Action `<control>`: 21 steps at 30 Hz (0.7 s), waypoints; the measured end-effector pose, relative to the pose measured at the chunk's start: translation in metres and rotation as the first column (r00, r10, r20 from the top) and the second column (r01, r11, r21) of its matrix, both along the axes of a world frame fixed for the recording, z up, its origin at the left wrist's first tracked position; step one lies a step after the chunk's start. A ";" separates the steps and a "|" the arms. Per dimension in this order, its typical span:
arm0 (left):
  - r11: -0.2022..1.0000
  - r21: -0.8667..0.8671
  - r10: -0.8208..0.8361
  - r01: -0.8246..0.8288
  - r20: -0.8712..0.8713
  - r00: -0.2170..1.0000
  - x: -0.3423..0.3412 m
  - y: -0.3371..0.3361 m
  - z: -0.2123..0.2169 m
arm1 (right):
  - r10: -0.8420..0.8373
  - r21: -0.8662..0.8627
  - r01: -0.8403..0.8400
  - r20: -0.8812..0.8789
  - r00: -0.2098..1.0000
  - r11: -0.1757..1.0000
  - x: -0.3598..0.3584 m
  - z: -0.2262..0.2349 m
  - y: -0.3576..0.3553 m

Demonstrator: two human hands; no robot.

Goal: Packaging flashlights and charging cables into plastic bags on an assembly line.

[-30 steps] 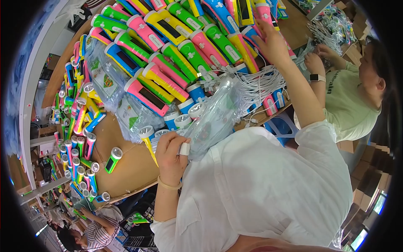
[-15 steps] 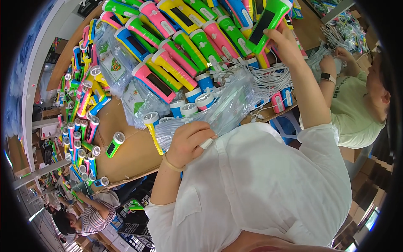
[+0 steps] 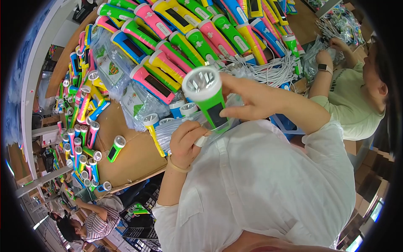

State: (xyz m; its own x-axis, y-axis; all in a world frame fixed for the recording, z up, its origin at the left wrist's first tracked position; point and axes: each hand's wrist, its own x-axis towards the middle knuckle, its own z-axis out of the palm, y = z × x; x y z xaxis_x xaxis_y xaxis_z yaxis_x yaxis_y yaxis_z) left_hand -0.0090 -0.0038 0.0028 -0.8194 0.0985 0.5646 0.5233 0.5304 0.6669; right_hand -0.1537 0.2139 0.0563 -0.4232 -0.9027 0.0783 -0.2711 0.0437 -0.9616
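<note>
My right hand grips a green flashlight with a round silver lens head, held up close in front of me. My left hand pinches the edge of a clear plastic bag just below the flashlight's tail end. The bag lies crumpled over the front of the brown cardboard surface. Both forearms come out of my white sleeves at the lower middle.
Rows of pink, green, yellow and blue flashlights cover the table behind. White cables lie in a bundle at right. A person in a pale green shirt works at right. Another seated person is at lower left.
My right hand has come down from the far rows with the green flashlight and brought it near my left hand and the bag.
</note>
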 end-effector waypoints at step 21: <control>0.995 0.055 0.076 -0.078 0.021 0.997 -0.006 -0.008 -0.004 | -0.017 0.416 0.470 -0.734 0.678 0.778 -0.054 -0.029 0.105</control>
